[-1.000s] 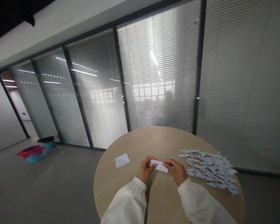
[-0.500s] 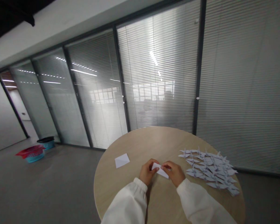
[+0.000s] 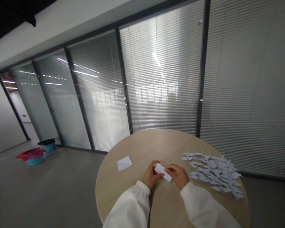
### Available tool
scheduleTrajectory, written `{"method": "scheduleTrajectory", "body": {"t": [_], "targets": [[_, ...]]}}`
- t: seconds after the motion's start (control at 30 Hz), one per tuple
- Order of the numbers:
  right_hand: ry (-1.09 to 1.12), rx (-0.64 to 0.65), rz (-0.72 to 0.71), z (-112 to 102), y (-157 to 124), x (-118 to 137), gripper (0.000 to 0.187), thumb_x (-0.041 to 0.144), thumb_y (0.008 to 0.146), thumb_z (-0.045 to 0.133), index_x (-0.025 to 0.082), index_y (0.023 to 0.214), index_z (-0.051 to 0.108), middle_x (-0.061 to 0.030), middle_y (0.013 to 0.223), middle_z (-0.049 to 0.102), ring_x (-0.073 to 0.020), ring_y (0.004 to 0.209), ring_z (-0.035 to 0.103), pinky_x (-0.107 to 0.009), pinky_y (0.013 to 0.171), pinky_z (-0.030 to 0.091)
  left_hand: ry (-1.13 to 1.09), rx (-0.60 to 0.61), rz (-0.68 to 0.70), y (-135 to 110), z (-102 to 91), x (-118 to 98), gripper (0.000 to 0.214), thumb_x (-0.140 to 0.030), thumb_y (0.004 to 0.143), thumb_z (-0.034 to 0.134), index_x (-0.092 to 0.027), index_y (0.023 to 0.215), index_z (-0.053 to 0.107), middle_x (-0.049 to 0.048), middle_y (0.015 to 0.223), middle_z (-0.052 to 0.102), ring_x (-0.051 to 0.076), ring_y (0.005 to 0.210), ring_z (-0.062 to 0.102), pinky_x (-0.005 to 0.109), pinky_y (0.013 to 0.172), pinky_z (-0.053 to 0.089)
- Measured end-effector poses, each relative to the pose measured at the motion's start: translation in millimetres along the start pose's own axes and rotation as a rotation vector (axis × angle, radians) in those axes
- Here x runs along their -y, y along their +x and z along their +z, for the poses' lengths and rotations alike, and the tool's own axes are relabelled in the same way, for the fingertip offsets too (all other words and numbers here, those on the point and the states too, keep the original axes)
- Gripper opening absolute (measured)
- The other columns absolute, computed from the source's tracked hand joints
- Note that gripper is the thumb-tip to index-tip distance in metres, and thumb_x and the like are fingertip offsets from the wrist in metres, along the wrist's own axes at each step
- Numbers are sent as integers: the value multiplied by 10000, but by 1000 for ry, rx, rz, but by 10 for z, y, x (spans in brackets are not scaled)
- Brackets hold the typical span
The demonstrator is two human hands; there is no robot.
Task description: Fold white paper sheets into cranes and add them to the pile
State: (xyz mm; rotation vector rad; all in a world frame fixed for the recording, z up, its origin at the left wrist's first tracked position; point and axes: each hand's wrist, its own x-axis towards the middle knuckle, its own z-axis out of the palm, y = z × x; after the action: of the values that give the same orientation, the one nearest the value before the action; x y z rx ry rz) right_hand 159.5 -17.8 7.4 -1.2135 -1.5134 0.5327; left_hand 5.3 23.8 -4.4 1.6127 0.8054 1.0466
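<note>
Both hands are around a small folded piece of white paper (image 3: pixel 161 171), a narrow rectangle slanting down to the right just above the tabletop or on it; which, I cannot tell. My left hand (image 3: pixel 152 175) grips its left end, thumb on the near edge and forefinger curled over the far side. On the other side, my right hand (image 3: pixel 178 176) pinches the paper's right part with thumb and fingertips. Left of my hands lies a flat square of white paper (image 3: pixel 124 163) with crease lines. A dense group of folded paper cranes (image 3: pixel 213 171) spreads to the right of my right hand.
The round wooden table (image 3: pixel 156 142) stands close to a glass partition with blinds (image 3: pixel 163 69). On the grey floor at the left are a blue bin with a red liner (image 3: pixel 34 156) and another with a black liner (image 3: pixel 48 145).
The paper between my hands now shows a more even, wider rectangular face. My left forefinger has lifted a little and its thumb has shifted right along the near edge.
</note>
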Motion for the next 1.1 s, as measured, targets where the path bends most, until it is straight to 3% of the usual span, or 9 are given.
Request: {"method": "scheduleTrajectory", "body": {"t": [0.27, 0.43, 0.63, 0.87, 1.1], "targets": [[95, 28, 118, 0, 22, -28, 342, 481, 660, 537, 158, 698, 642, -42, 649, 656, -174, 611, 581, -245, 564, 445, -95, -87, 14, 42, -3, -1, 519, -140, 534, 688, -153, 1001, 461, -92, 501, 480, 61, 426, 475, 170, 446, 385], [138, 45, 114, 7, 33, -73, 363, 496, 654, 538, 151, 695, 647, -46, 656, 666, -173, 615, 587, -246, 575, 446, -198, -155, 0, 75, -18, -29, 426, -223, 512, 721, -127, 885, 537, -36, 560, 564, 97, 501, 544, 221, 515, 445], [204, 62, 126, 29, 33, -96, 360, 484, 643, 560, 138, 692, 644, -57, 667, 670, -183, 628, 595, -260, 591, 457, -185, -129, -6, 66, -12, -63, 328, -274, 491, 741, -89, 731, 616, 17, 578, 610, 110, 512, 549, 219, 509, 431], [194, 94, 127, 21, 18, -52, 349, 475, 630, 572, 140, 680, 653, -52, 650, 669, -181, 613, 595, -262, 578, 460, -193, -186, -102, 43, -27, -133, 362, -430, 512, 702, -109, 636, 593, 0, 524, 580, 115, 481, 539, 226, 479, 438], [205, 123, 156, 30, 14, -19, 374, 492, 605, 590, 130, 672, 657, -58, 665, 676, -185, 631, 599, -266, 596, 465, -140, -222, -46, 43, -42, -108, 353, -445, 524, 692, -124, 555, 549, -20, 452, 540, 96, 416, 499, 206, 436, 409]]}}
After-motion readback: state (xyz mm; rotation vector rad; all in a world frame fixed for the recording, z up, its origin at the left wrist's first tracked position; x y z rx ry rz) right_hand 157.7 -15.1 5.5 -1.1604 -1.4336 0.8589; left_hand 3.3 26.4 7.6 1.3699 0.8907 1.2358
